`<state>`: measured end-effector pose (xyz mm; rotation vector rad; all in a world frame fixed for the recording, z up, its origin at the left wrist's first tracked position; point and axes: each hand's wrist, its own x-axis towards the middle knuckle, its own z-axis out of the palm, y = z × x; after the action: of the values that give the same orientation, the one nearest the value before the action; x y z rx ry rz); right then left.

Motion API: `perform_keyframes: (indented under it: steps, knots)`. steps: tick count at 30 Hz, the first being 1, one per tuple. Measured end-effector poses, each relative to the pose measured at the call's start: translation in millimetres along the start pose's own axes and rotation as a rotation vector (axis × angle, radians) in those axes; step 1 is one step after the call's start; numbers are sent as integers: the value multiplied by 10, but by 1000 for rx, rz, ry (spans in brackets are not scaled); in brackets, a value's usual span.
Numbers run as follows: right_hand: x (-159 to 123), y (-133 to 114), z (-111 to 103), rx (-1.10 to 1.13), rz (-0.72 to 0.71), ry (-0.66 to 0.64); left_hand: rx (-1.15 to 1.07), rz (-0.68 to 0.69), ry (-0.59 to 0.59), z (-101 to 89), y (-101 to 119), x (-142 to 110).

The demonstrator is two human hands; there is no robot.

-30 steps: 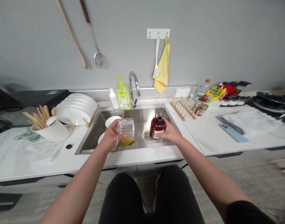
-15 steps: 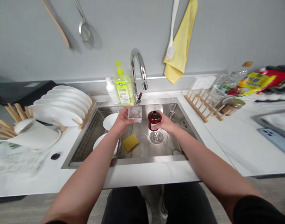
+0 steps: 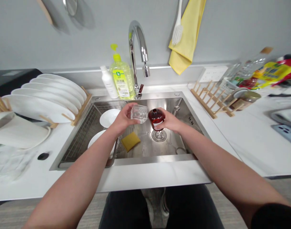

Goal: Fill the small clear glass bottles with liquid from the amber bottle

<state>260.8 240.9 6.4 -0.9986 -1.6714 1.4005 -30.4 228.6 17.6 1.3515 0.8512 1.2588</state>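
My left hand (image 3: pixel 123 119) grips a clear square glass container (image 3: pixel 139 114) over the sink. Close to its right, my right hand (image 3: pixel 168 121) is wrapped round a dark red-brown glass bottle (image 3: pixel 155 116) with a narrow open neck and a white label. The bottle leans slightly toward the container; a small gap shows between them. Under both hands lies the steel sink (image 3: pixel 145 148), with its round drain (image 3: pixel 159 136) below the bottle. A yellow sponge (image 3: pixel 131 141) rests on the sink floor. White bowls (image 3: pixel 109 117) sit in a wire basket on the left side, partly behind my left forearm.
Behind the sink stand a chrome faucet (image 3: pixel 135 57), a green dish soap bottle (image 3: pixel 122 78) and a white bottle (image 3: pixel 109 82). White plates (image 3: pixel 40 103) fill a rack at left. A wooden rack (image 3: pixel 207 103) and a jar (image 3: pixel 245 101) are at right. A yellow cloth (image 3: pixel 187 41) hangs above.
The camera view has tilted down and moved in closer. The bottle and the glass container have come nearer each other, and the bottle leans a little more to the left.
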Motion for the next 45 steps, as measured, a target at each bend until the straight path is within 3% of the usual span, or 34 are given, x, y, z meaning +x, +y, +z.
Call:
perform_keyframes:
  steps: [16, 24, 45]
  knots:
    - [69, 164, -33, -144, -27, -88, 53, -12, -1, 11, 27, -4]
    - [45, 79, 3, -186, 41, -84, 41, -20, -12, 7, 47, -19]
    - [33, 30, 22, -323, 19, -49, -20, -31, -65, 11, 4, -27]
